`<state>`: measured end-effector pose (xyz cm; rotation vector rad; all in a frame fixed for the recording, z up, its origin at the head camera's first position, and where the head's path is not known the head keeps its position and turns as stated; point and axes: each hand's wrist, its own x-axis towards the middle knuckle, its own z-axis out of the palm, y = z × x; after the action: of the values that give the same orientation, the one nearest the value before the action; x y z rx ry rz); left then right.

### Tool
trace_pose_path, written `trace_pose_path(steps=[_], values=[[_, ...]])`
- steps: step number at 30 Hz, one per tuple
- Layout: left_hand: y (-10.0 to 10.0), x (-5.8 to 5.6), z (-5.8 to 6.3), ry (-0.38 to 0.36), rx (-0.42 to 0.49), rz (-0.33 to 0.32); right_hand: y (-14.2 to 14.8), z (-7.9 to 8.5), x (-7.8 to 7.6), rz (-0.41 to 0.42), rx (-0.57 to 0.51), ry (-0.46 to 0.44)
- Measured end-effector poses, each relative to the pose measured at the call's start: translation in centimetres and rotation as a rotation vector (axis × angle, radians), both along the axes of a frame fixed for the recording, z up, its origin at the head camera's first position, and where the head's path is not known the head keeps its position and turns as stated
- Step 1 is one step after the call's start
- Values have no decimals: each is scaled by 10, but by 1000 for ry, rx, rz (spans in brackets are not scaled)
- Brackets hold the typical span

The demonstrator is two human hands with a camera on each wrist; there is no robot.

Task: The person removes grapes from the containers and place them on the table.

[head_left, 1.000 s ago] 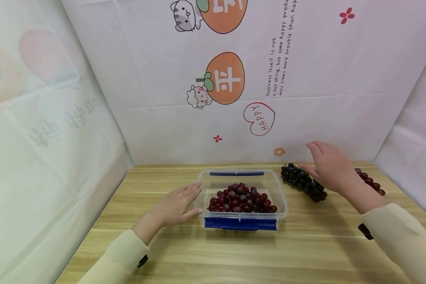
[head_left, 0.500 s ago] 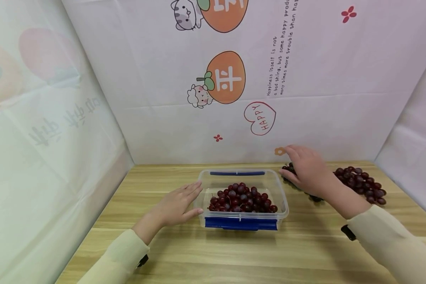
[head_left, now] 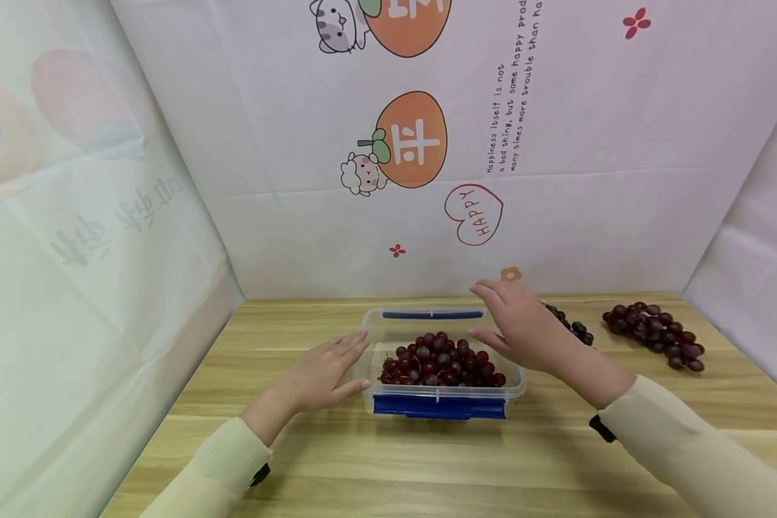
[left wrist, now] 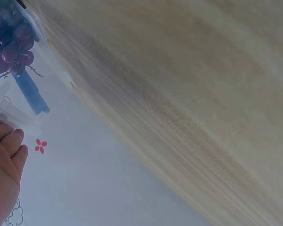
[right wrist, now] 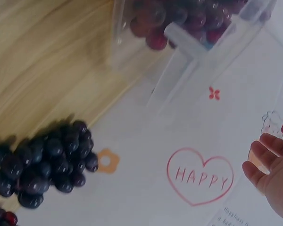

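Observation:
A clear plastic container (head_left: pixel 438 407) with blue clips stands mid-table, lidless, a bunch of red grapes (head_left: pixel 437 363) inside. My left hand (head_left: pixel 320 374) is at its left side, fingers straight, fingertips right at the rim; the left wrist view catches those fingers (left wrist: pixel 12 141) beside the wall. Over the container's right rim hovers my right hand (head_left: pixel 521 327), fingers extended and thumb apart, holding nothing. Behind that wrist lies a bunch of black grapes (head_left: pixel 579 331), partly hidden in the head view but plain in the right wrist view (right wrist: pixel 47 162).
Another bunch of red grapes (head_left: pixel 654 334) lies at the far right of the wooden table (head_left: pixel 285 475). White printed sheeting (head_left: pixel 298 244) rises behind the table and along both sides.
My right hand has moved left, from above the black grapes to the container's right rim. The red grapes on the far right came into full view. My left hand stayed put.

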<state>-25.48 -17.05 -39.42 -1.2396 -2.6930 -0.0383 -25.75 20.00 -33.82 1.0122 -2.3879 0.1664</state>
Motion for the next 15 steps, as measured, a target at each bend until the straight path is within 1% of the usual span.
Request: trace_pose_path(steps=[5,15], values=[[0,-1,-1,-11,2,7,-16,-3,4,-18,38,-86],[-1,0,-1,-13,8,2,-43,-10,2,35,85,-144]])
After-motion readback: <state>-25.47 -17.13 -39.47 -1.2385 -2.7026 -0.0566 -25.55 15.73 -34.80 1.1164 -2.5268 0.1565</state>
